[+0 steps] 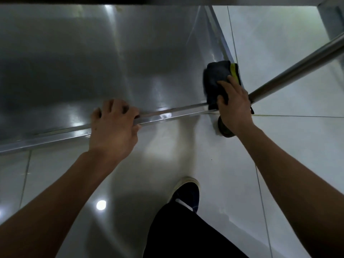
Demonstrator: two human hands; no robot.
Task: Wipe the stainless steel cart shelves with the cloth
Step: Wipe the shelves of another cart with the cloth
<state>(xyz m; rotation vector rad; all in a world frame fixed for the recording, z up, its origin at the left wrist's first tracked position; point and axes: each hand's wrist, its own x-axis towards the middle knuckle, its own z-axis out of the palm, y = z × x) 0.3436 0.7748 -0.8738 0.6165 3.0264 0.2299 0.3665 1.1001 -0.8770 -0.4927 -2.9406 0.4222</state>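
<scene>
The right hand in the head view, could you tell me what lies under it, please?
Under the right hand lies a dark cloth with a yellow edge, pressed on the shelf at its near right corner. The shelf surface beneath the cloth is covered and cannot be seen.

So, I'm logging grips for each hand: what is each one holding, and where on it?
Right hand grips the dark grey cloth at its near end. Left hand grips the steel shelf's front rim.
</scene>
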